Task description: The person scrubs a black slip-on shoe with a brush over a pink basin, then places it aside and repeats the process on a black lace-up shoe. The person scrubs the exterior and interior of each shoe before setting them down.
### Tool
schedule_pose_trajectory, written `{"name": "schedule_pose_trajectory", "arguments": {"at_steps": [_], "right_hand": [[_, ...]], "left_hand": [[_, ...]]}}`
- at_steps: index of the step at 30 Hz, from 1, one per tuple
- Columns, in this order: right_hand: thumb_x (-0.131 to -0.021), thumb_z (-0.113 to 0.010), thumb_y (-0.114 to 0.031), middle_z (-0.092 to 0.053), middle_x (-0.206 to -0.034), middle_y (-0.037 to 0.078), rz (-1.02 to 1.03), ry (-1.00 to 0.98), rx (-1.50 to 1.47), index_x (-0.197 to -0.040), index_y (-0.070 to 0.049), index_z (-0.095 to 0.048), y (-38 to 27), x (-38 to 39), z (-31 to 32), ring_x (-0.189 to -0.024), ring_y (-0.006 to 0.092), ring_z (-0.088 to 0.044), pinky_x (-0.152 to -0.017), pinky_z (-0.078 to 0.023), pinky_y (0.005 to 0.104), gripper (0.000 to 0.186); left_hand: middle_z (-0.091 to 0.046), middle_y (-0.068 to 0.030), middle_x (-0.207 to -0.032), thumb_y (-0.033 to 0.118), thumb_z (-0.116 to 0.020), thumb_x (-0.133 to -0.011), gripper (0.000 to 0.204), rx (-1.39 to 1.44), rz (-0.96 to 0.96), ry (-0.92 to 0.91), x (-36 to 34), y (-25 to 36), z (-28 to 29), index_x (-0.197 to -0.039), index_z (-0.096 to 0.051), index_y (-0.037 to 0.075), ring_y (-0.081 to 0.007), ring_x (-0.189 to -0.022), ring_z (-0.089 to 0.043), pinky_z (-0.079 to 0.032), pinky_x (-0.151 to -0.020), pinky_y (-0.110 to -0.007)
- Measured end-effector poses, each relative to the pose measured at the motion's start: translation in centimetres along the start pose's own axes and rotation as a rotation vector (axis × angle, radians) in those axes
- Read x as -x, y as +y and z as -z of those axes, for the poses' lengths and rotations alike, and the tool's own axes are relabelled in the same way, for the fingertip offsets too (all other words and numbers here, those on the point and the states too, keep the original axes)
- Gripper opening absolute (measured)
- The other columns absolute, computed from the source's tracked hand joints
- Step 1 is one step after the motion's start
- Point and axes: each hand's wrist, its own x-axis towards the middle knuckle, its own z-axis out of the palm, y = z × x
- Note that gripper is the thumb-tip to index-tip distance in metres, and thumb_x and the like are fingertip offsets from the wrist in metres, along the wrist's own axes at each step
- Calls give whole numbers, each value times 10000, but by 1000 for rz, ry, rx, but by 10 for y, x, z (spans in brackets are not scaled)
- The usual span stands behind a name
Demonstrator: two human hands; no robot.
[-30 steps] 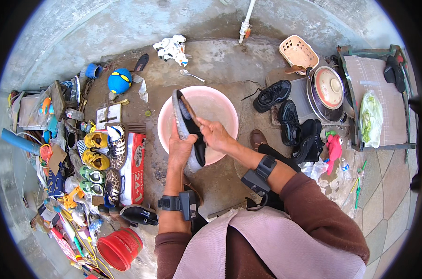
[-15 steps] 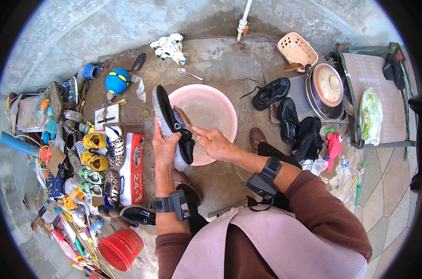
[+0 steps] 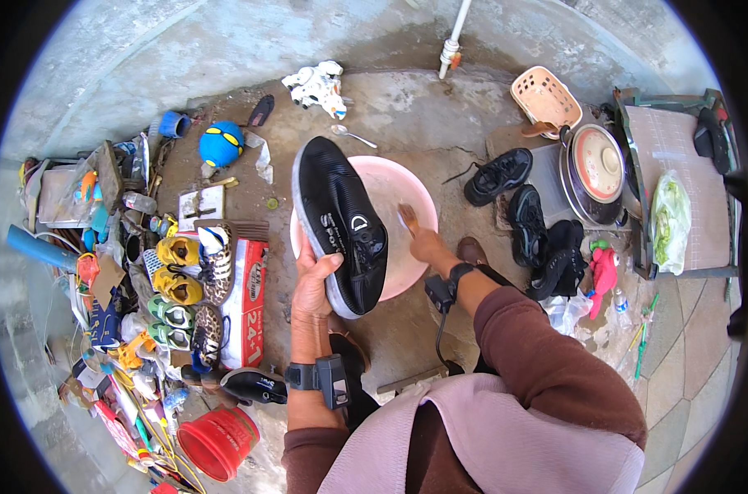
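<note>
Shoe (image 3: 349, 206) and brush (image 3: 409, 220) have parted, in left and right hands (image 3: 312, 278) (image 3: 427, 244).

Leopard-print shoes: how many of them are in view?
2: first shoe beside the yellow shoes; second shoe below, beside green shoes. Both are left of the black shoe in the left hand. Others may be hidden.

The left hand (image 3: 315, 284) is closed in a grip, thumb (image 3: 331, 262) pointing right, most of its fingers hidden; the left forearm (image 3: 310, 336) runs nearly straight up the view. The right hand (image 3: 426, 244), farther down, curls firmly; the right forearm (image 3: 475, 290) slants inward from the lower right.
</note>
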Motion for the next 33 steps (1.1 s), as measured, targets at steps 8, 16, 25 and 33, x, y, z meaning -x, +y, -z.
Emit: {"name": "schedule_pose_trajectory", "arguments": {"at_steps": [8,16,25,33], "right_hand": [[-811,-530,-99,-499,-589,22,-104,-422,-547,-1193,-129,-555,-49,12,63,-395,76,-370,-335,-272,236,384],[-820,-495,-66,-556,-673,18,421,-328,-867,-1212,-57,-524,-114,111,154,-483,85,-452,-448,-381,220,393],[-748,-510,-51,-589,-738,220,809,292,-387,-1132,-22,-539,-121,94,126,-664,361,-587,-610,-464,400,385],[-782,-480,-60,-602,-777,223,699,298,-539,-1163,-30,-526,-126,90,122,-710,322,-616,-649,-478,370,385]], "left_hand": [[-564,-93,-1024,-2,-513,-652,530,202,-127,107,-14,2,29,-1176,-439,22,-218,-917,-570,-471,-849,-334],[-566,-103,-963,-25,-573,-661,459,68,-94,295,-18,-1,31,-1103,-449,-15,-208,-823,-591,-501,-768,-340],[-580,-63,-928,-43,-552,-595,509,-288,93,55,0,-4,4,-1100,-486,-36,-167,-800,-571,-462,-771,-272],[-587,-62,-903,-35,-555,-607,487,-252,54,22,-5,-10,-3,-1089,-489,-32,-163,-785,-579,-480,-734,-274]]}}
